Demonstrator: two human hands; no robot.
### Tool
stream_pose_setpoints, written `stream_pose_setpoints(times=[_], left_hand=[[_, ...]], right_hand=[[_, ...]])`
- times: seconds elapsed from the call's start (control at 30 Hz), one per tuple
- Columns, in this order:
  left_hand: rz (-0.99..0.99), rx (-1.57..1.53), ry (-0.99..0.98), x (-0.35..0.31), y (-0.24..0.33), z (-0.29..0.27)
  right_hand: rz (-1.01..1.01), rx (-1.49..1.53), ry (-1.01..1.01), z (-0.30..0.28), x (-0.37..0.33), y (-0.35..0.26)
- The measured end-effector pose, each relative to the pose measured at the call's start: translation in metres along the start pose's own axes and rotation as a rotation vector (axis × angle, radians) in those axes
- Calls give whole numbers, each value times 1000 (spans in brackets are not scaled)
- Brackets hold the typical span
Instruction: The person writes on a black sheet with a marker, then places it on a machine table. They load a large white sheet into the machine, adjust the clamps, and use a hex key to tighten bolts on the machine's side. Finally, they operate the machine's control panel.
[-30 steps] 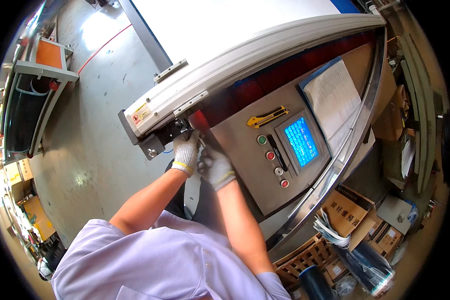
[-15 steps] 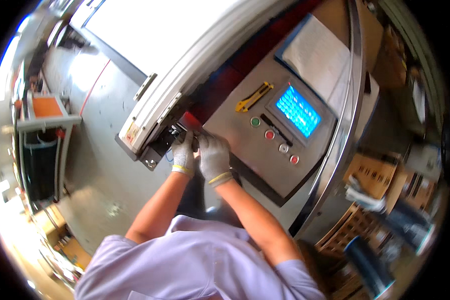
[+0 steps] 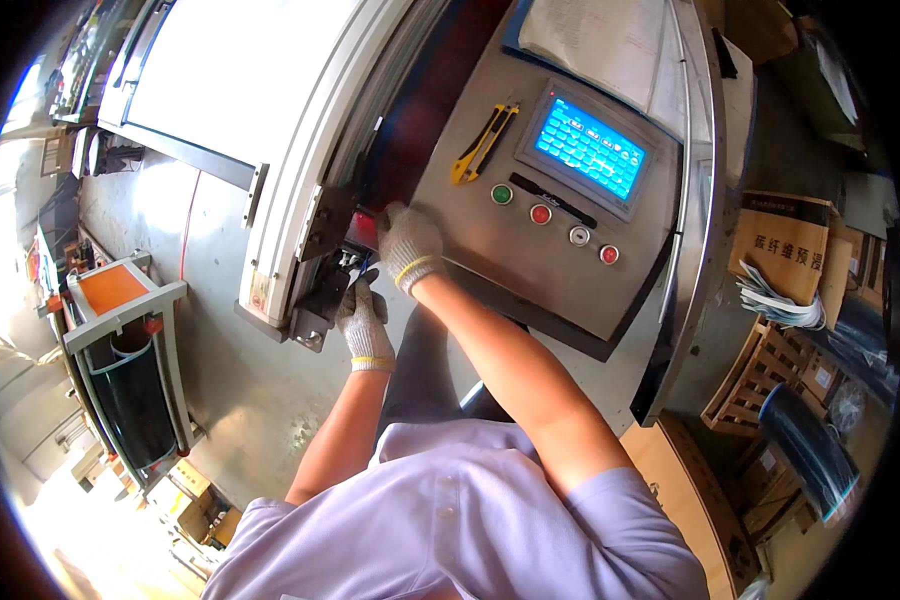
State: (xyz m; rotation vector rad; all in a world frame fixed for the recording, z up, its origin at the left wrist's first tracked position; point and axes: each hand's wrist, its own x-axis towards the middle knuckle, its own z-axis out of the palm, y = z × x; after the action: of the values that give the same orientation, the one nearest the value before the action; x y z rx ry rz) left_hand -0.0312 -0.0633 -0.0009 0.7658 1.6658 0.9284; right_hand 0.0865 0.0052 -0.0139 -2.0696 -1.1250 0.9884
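My left hand [image 3: 363, 318], in a grey knit glove with a yellow cuff edge, is at the lower end of a white machine beam [image 3: 300, 150]. Its fingers are pinched together by a small pale piece [image 3: 354, 279], too small to name. Further up and to the right, my right hand [image 3: 410, 246], gloved alike, has its fingers curled by the edge of the control panel [image 3: 450, 225]. A red, shiny part [image 3: 364, 229] shows just left of those fingers. What the right fingers grip, if anything, is hidden. Dark metal brackets [image 3: 322, 222] sit beside both hands.
On the panel lie a yellow utility knife [image 3: 485, 145] and a black marker [image 3: 552, 200], near a lit blue touchscreen [image 3: 590, 148] and several round buttons. A metal rail [image 3: 692, 230] borders the right side. A wheeled rack [image 3: 175, 365] stands left; cardboard boxes [image 3: 782, 245] stand right.
My hands, together before, are now apart: the right has moved up towards the red part, while the left stays lower by the beam's end. The view has turned and shifted.
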Motion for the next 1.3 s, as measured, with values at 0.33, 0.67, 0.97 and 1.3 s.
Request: stream_pose_setpoints(times=[0.33, 0.67, 0.97, 1.3], left_hand=[[-82, 2, -20, 0, -2, -5], [-116, 71, -23, -6, 2, -3], [-98, 79, -98, 2, -5, -17], [104, 392, -42, 13, -42, -34]], right_hand=[[5, -32, -104, 13, -21, -1], [-175, -70, -36, 6, -20, 9], [-322, -443, 181, -25, -11, 21], [-107, 450, -262, 32, -39, -20]])
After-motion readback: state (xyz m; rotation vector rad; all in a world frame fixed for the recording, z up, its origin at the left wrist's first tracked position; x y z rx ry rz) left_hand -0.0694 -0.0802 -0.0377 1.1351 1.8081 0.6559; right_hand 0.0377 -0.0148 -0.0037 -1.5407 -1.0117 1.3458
